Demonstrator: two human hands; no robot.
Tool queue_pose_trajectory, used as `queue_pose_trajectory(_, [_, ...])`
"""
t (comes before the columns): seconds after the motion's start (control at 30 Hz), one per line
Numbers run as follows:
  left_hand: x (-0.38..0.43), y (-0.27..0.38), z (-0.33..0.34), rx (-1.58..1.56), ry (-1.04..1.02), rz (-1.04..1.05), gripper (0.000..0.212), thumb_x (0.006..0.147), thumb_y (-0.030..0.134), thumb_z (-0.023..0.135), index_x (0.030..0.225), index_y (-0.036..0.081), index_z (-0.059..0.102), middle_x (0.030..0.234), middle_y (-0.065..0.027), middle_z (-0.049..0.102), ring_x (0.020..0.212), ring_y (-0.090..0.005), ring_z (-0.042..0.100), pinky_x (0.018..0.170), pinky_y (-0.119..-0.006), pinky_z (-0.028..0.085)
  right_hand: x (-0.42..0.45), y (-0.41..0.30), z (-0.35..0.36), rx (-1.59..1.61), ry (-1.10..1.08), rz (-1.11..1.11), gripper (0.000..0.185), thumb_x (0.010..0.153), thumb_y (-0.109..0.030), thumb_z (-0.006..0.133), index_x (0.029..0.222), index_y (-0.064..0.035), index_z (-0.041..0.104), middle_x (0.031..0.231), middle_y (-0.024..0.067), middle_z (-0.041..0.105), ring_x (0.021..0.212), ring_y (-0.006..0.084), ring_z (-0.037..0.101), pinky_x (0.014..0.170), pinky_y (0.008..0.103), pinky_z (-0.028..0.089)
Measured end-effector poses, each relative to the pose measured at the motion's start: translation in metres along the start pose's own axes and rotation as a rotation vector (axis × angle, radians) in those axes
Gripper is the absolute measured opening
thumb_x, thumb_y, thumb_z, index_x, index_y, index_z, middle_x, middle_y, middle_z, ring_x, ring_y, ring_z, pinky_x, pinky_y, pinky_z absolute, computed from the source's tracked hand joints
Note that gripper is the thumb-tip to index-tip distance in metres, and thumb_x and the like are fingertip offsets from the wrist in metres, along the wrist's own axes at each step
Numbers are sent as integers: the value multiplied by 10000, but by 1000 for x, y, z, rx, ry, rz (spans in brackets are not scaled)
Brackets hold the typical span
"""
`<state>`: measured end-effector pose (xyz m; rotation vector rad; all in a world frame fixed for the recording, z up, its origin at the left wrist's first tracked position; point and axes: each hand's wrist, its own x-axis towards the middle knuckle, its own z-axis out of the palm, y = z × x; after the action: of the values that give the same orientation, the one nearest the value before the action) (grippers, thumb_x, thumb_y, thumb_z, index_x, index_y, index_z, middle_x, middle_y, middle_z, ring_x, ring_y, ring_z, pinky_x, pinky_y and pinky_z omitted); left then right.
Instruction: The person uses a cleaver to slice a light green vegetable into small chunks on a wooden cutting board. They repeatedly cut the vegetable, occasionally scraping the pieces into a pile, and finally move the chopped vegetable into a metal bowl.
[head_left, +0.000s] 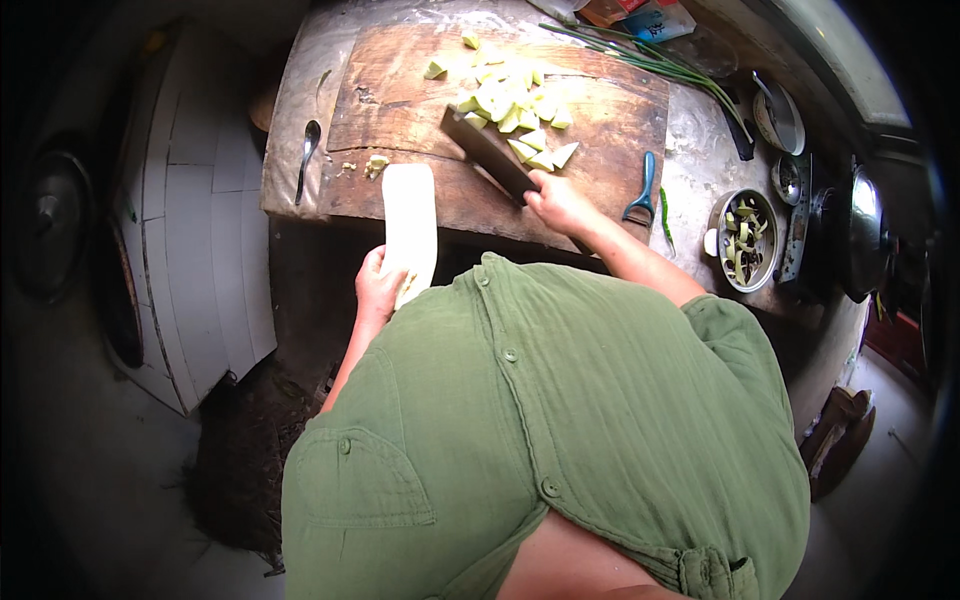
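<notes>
My left hand (377, 283) grips the near end of a long, pale peeled gourd half (409, 210), held at the front edge of the wooden cutting board (600, 142). In my right hand (559, 201) is the handle of a cleaver (487, 154), its broad dark blade slanting away to the left over the board. Just past the blade lies a pile of pale green gourd chunks (510, 94). Small scraps of gourd pith (376, 165) rest left of the gourd half's far end. A blue-handled peeler (645, 187) is at the board's right side.
A metal spoon (307, 161) lies left of the board. To the right are a green chili (666, 221) and a pot of peelings (748, 240). Scallions (660, 64) and plastic packets (660, 21) sit at the back right. A bowl (780, 120) stands beyond the pot.
</notes>
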<state>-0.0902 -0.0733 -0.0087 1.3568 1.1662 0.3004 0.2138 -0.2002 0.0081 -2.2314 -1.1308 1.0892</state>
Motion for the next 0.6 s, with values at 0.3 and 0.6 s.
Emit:
queue_pose_trajectory(0.3, [62,-1,28,179,-184,63,411,707,175,631,1072,-4,576,974,-127,650,896,-176,624,794,-295,472,-6,30,-22,100,179,295,381,818,-220,507,1150,-32,521,926,270,610,906,405,589,789,454,459])
queue_pose_trajectory(0.6, [64,7,45,409,-242,10,521,712,335,685,1107,30,536,1009,-168,633,926,-271,624,799,-351,478,-28,5,-12,218,154,260,345,831,-191,546,1137,-33,533,753,191,631,710,316,628,654,401,474])
